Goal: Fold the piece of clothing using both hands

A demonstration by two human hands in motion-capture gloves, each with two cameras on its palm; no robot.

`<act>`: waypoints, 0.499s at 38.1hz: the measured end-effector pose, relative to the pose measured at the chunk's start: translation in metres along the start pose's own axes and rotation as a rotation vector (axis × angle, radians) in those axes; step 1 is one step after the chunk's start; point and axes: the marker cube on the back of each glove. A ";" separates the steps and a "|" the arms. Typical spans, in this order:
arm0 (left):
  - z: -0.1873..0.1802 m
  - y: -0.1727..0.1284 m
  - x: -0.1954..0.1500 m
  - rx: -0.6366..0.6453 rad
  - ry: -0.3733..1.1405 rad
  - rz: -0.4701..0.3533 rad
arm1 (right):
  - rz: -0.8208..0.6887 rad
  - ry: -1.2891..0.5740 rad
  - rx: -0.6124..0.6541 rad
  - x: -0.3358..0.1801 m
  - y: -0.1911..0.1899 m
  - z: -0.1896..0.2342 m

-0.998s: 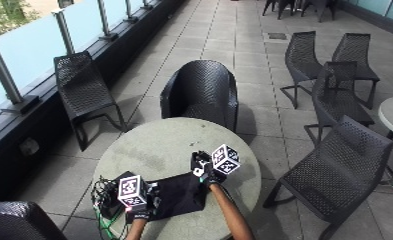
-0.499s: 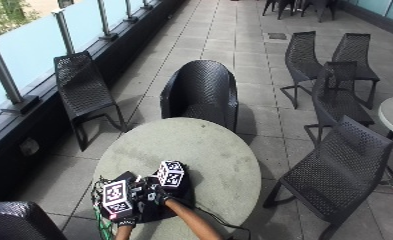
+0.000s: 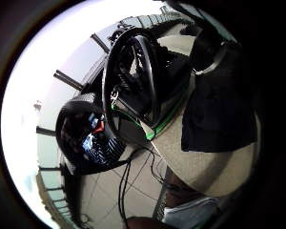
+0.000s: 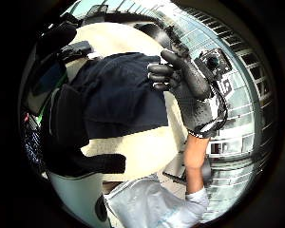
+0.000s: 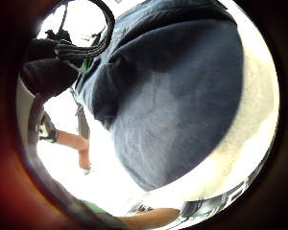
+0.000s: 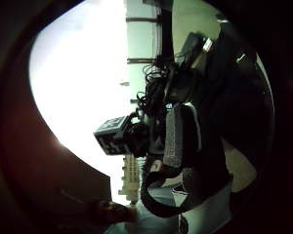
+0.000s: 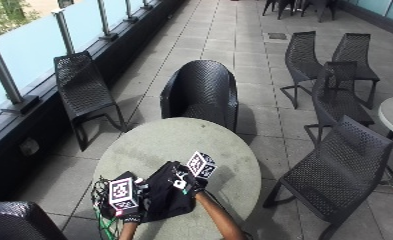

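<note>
A dark navy garment (image 7: 166,196) lies folded in a bunch on the near part of the round grey table (image 7: 183,145). My right hand (image 7: 196,181) hovers at the garment's far right edge; the left thumb side palm view shows the right hand (image 4: 190,92) with fingers loosely bent and no cloth between them. The cloth (image 5: 173,100) fills the right little finger side palm view, close under that palm. My left hand (image 7: 126,212) sits at the garment's left edge, beside the cables, its fingers spread and not gripping the cloth (image 4: 118,95).
Black cables and gear with a green cord (image 7: 106,202) lie at the table's left rim. A black wicker chair (image 7: 202,95) faces the table, with more chairs (image 7: 336,180) to the right. A glass railing (image 7: 23,55) runs along the left.
The right hand swept left across the garment towards the left hand, then drew back to the right. The garment now lies narrower and doubled over. The left hand stayed near the left edge.
</note>
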 end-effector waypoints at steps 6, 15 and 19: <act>0.012 -0.012 0.038 0.021 -0.002 0.085 | 0.043 0.619 0.284 0.069 0.004 -0.075; 0.030 -0.017 0.095 -0.018 0.036 0.213 | 0.108 0.835 0.472 0.074 0.057 -0.133; 0.035 -0.014 0.105 -0.045 0.035 0.242 | 0.107 0.869 0.526 0.080 0.065 -0.140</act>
